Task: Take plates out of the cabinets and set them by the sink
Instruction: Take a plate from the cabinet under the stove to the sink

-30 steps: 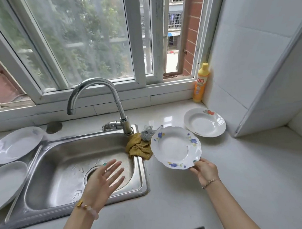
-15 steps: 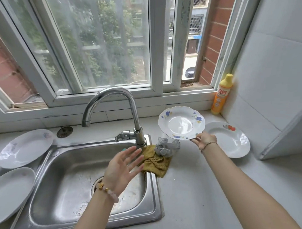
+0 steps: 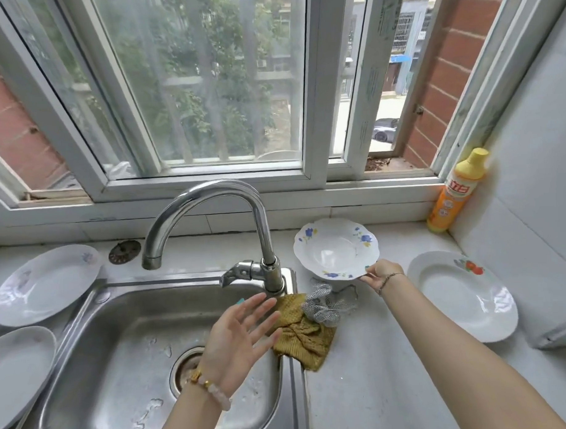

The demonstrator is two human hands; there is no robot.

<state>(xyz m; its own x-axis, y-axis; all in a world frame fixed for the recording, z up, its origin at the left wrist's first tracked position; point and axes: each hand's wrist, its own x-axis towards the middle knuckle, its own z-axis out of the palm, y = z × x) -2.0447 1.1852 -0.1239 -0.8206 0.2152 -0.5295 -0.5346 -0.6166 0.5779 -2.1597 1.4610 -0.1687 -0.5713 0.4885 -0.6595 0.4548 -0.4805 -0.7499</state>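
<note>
A pale countertop under a window surrounds a steel sink. The right hand pinches the rim of the blue-flowered plate, which has moved back toward the sill. The left hand hovers over the sink, fingers spread.

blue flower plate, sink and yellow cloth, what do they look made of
The blue flower plate: likely glazed ceramic or porcelain, though melamine is possible; glossy white with window glare and printed flowers. The sink: stainless steel, brushed silver sheen with dull reflections and water spots. The yellow cloth: knitted or woven fabric, matte, crumpled in folds.
</note>
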